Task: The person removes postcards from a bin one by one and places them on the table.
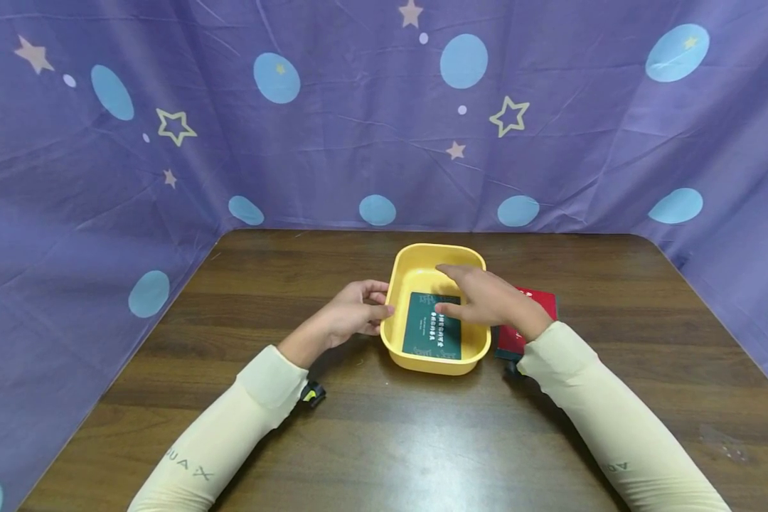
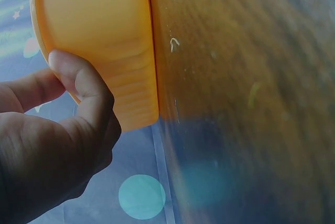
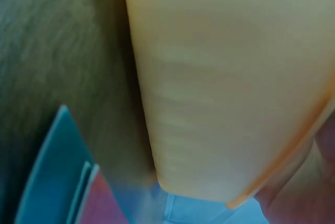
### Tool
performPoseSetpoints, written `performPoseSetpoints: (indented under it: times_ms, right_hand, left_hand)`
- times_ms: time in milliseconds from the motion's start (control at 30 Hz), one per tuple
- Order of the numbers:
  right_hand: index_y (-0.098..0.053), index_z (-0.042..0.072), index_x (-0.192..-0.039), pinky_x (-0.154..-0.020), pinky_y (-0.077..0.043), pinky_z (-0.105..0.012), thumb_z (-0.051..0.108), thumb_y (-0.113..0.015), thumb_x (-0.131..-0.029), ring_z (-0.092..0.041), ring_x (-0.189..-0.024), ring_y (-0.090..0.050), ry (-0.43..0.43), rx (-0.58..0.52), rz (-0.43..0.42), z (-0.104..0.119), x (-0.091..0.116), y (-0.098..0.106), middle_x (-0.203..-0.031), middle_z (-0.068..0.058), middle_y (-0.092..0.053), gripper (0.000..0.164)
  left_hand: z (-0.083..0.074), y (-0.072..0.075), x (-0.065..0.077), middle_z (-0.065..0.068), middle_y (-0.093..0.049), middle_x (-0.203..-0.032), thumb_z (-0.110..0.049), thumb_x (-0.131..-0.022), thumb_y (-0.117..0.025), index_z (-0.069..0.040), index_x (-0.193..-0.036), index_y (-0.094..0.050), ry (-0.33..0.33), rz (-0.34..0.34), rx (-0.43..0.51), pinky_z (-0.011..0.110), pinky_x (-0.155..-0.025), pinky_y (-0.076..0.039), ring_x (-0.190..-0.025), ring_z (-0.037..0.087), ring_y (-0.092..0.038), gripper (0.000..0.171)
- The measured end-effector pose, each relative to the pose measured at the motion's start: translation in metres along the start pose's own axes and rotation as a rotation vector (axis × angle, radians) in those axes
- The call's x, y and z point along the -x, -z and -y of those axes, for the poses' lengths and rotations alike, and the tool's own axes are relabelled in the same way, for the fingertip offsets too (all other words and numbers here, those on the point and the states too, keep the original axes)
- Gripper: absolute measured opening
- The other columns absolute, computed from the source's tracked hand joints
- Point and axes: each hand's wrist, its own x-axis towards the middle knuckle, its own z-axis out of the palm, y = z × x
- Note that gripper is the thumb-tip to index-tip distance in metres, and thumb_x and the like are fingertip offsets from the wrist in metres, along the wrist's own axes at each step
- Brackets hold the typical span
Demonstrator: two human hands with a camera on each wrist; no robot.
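A yellow plastic basin (image 1: 436,366) stands upright on the table, with a dark green booklet (image 1: 416,327) with white lettering lying flat inside. On its left side my left hand (image 1: 352,313) pinches the rim between thumb and fingers, seen closely in the left wrist view, with the hand (image 2: 63,124) beside the basin wall (image 2: 104,30). Over the basin's right rim reaches my right hand (image 1: 480,293), thumb and fingers spread apart above the green booklet. In the right wrist view only part of that hand (image 3: 303,187) shows past the rim; its fingertips are hidden there.
Right of the basin lies a red booklet (image 1: 510,343) with a dark green edge, partly covered by my right forearm. The brown wooden table (image 1: 384,441) ends at a purple curtain (image 1: 333,149) with stars and dots behind. A small transparent scrap (image 1: 723,444) lies at the right.
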Motion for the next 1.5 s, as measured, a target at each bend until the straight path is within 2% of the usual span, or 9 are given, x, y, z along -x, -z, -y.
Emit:
performPoseSetpoints:
  times_ms: [167, 333, 567, 767, 900, 1133, 1500]
  right_hand:
    - [-0.043, 0.005, -0.154, -0.106, -0.049, -0.054, 0.051, -0.076, -0.089, -0.031, -0.128, -0.058, 0.003, 0.029, 0.025, 0.003, 0.0, -0.003, -0.144, -0.015, -0.058, 0.086]
    - [-0.045, 0.007, -0.154, -0.104, -0.05, -0.053, 0.059, -0.078, -0.083, -0.028, -0.119, -0.062, -0.001, 0.062, 0.069, 0.004, -0.001, -0.004, -0.138, -0.01, -0.063, 0.094]
    - [-0.046, 0.011, -0.154, -0.104, -0.047, -0.052, 0.071, -0.079, -0.074, -0.03, -0.118, -0.061, -0.002, 0.151, 0.126, 0.005, -0.002, -0.004, -0.136, -0.007, -0.065, 0.106]
    - [-0.048, 0.012, -0.153, -0.11, -0.039, -0.053, 0.072, -0.08, -0.073, -0.024, -0.116, -0.061, -0.014, 0.193, 0.178, 0.008, -0.003, -0.003, -0.131, -0.007, -0.067, 0.105]
    - [-0.049, 0.012, -0.153, -0.112, -0.036, -0.054, 0.07, -0.081, -0.073, -0.022, -0.118, -0.06, -0.019, 0.216, 0.204, 0.009, -0.004, -0.003, -0.134, -0.006, -0.066, 0.103]
    - [-0.049, 0.012, -0.153, -0.112, -0.036, -0.055, 0.065, -0.083, -0.074, -0.024, -0.124, -0.057, -0.029, 0.224, 0.213, 0.01, -0.006, -0.003, -0.138, -0.007, -0.063, 0.101]
    - [-0.047, 0.013, -0.154, -0.109, -0.042, -0.053, 0.065, -0.085, -0.071, -0.032, -0.121, -0.052, -0.041, 0.207, 0.177, 0.01, -0.004, -0.005, -0.139, -0.011, -0.055, 0.105]
  left_hand:
    - [-0.001, -0.001, 0.001, 0.009, -0.05, -0.107, 0.004, -0.097, -0.063, 0.006, -0.146, -0.044, 0.0, 0.0, 0.002, 0.024, -0.063, -0.057, -0.085, 0.022, -0.061, 0.053]
    - [-0.002, 0.0, 0.001, 0.009, -0.05, -0.107, 0.004, -0.097, -0.063, 0.007, -0.146, -0.044, -0.008, -0.001, -0.003, 0.024, -0.063, -0.057, -0.085, 0.022, -0.061, 0.052]
    - [-0.001, 0.001, 0.001, 0.009, -0.051, -0.107, 0.003, -0.097, -0.063, 0.005, -0.145, -0.045, -0.001, -0.006, -0.008, 0.025, -0.063, -0.057, -0.085, 0.022, -0.061, 0.051]
    - [0.0, -0.001, 0.0, 0.009, -0.05, -0.108, 0.004, -0.097, -0.063, 0.005, -0.145, -0.045, -0.008, -0.005, 0.001, 0.025, -0.063, -0.058, -0.085, 0.022, -0.061, 0.051]
    - [0.0, 0.0, 0.0, 0.009, -0.05, -0.109, 0.004, -0.097, -0.063, 0.005, -0.145, -0.045, -0.006, -0.009, 0.003, 0.025, -0.064, -0.058, -0.086, 0.022, -0.061, 0.051]
    - [0.0, 0.001, 0.0, 0.009, -0.049, -0.109, 0.003, -0.097, -0.063, 0.004, -0.145, -0.045, -0.001, -0.013, -0.004, 0.025, -0.063, -0.057, -0.085, 0.021, -0.06, 0.051]
    - [0.002, 0.0, -0.001, 0.009, -0.049, -0.108, 0.003, -0.097, -0.064, 0.004, -0.144, -0.046, -0.004, -0.015, 0.002, 0.023, -0.062, -0.056, -0.083, 0.02, -0.06, 0.051]
